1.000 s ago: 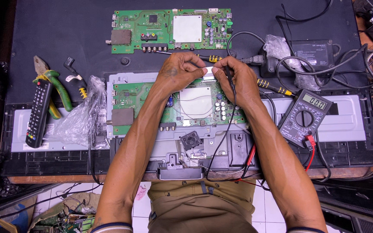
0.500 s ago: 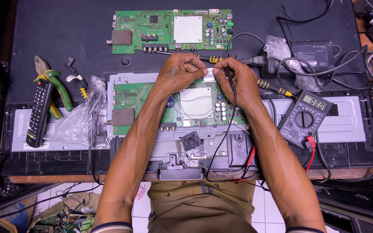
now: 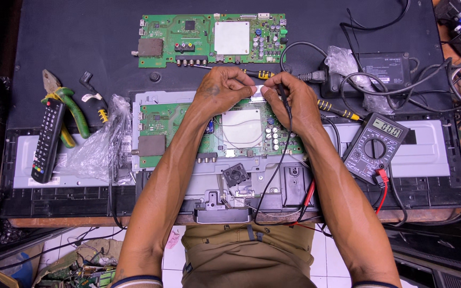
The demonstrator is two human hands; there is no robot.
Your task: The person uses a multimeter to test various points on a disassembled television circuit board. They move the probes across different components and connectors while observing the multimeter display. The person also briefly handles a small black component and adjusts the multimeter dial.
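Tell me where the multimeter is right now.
In the head view the multimeter lies on the right side of the bench, just right of the right hand, below the black power adapter.

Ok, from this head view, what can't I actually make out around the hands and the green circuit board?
- Head view: what the left hand and right hand pinch at the white strip; fingers cover it.
- The top edge of the mounted green circuit board is hidden under both hands.
- Grey digital multimeter: display digits too small.
- Black probe lead tip: hidden by the right hand.
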